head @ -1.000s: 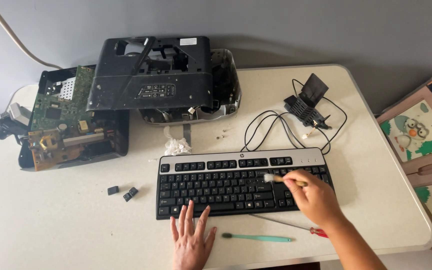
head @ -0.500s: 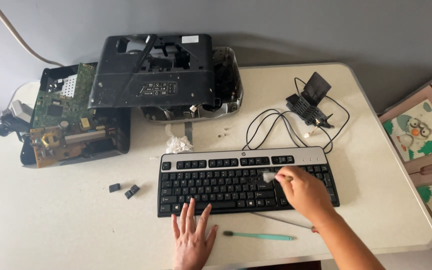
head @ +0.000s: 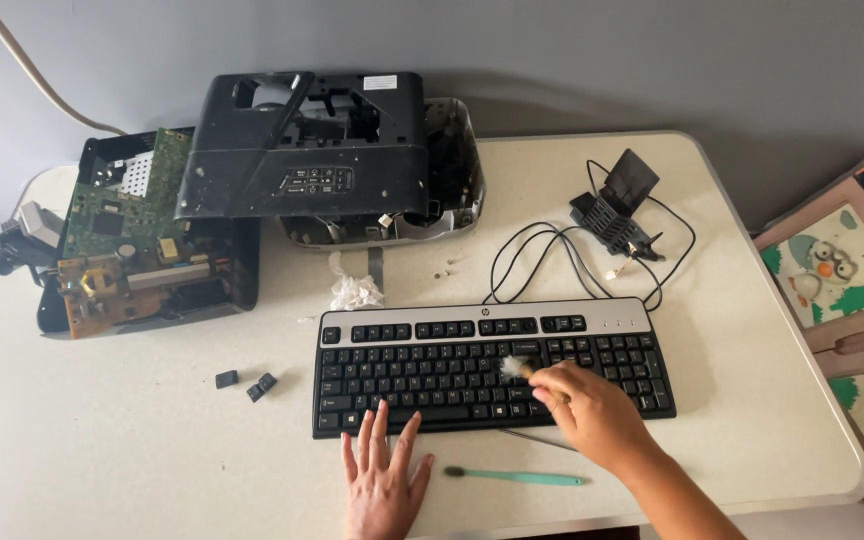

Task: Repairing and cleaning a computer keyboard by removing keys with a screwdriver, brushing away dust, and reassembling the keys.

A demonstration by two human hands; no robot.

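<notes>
A black and silver keyboard (head: 432, 365) lies on the white table (head: 152, 450), near its front. My right hand (head: 597, 415) grips a small pale-bristled brush (head: 519, 368) whose bristles touch the keys right of the keyboard's middle. My left hand (head: 382, 480) lies flat with spread fingers at the keyboard's front edge, fingertips on the lowest key row. A teal toothbrush (head: 517, 477) lies on the table just in front of the keyboard, between my hands.
A dismantled black device housing (head: 312, 150) and an open case with a green circuit board (head: 132, 230) sit at the back left. A black cable and small fan part (head: 612, 215) lie behind the keyboard. Crumpled tissue (head: 354, 292) and loose black key caps (head: 247, 382) are nearby.
My right hand has moved the brush leftward across the keys, from the right part toward the middle. The left hand has stayed in place.
</notes>
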